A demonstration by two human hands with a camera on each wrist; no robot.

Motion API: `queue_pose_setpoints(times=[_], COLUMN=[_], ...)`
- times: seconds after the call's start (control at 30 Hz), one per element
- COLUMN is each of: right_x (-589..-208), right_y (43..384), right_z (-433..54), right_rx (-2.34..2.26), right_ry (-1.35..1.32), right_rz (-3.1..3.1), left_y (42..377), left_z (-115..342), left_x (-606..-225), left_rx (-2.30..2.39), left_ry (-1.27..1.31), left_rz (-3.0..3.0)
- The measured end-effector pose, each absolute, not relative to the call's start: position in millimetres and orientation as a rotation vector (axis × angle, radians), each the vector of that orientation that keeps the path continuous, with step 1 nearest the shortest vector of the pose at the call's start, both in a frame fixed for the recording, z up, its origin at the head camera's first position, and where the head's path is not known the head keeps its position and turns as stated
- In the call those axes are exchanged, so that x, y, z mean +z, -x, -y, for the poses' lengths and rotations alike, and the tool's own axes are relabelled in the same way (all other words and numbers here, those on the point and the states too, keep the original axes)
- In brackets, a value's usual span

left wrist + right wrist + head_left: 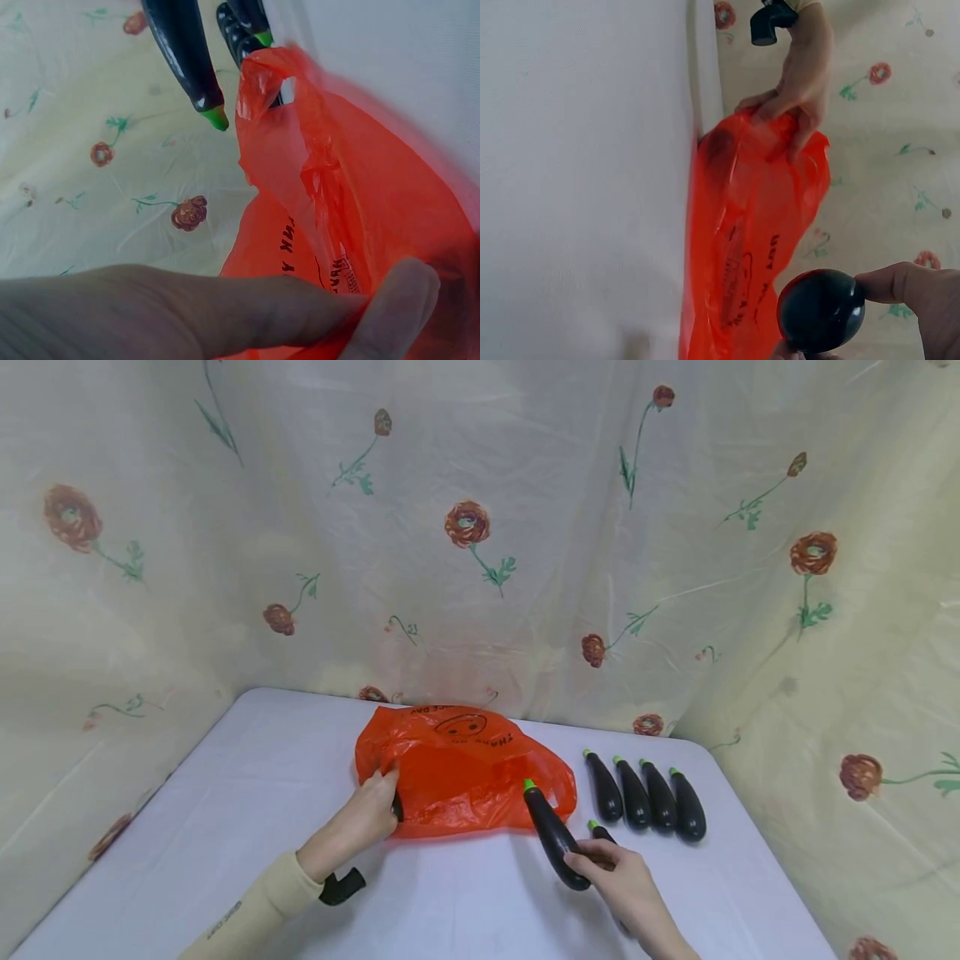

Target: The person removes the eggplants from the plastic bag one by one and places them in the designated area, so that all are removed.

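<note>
My left hand pinches the edge of a red plastic bag between thumb and fingers; the left wrist view shows the thumb pressing the film. The bag lies on the table with dark print on it. A dark shape shows through its film near the left hand. In my right hand is a black eggplant, gripped near its thick end. Its green stem tip points at the bag's right part. Another eggplant lies partly hidden behind the right hand.
Several eggplants lie side by side right of the bag, stems toward the back. The white table ends at a flowered curtain behind and at both sides. A black wrist device sticks out beside the left sleeve.
</note>
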State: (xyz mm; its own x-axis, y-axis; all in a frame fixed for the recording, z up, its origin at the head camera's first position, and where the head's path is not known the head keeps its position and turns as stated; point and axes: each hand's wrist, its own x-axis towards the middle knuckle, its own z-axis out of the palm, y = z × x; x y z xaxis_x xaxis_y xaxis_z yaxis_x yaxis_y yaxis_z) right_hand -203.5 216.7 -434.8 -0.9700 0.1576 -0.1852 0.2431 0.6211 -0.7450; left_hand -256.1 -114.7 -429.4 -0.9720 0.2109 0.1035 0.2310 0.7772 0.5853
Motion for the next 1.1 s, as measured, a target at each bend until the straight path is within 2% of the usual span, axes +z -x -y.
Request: queue_pose_setpoints(times=[0.3,1.1], right_x=[-435.8,-448.1], right_y=[197.6,187.4], right_z=[-247.2,-329.2], right_rx=[-1.277,-1.206], right_ry=[-0.455,-0.544], right_rz=[-2.729,-2.716], left_y=[255.3,252.7], left_z=[114.4,114.3], left_x=[-428.8,-425.7], left_rx=[-0.983,-1.02], left_ry=[0.363,0.357], left_rz=[2.933,2.942])
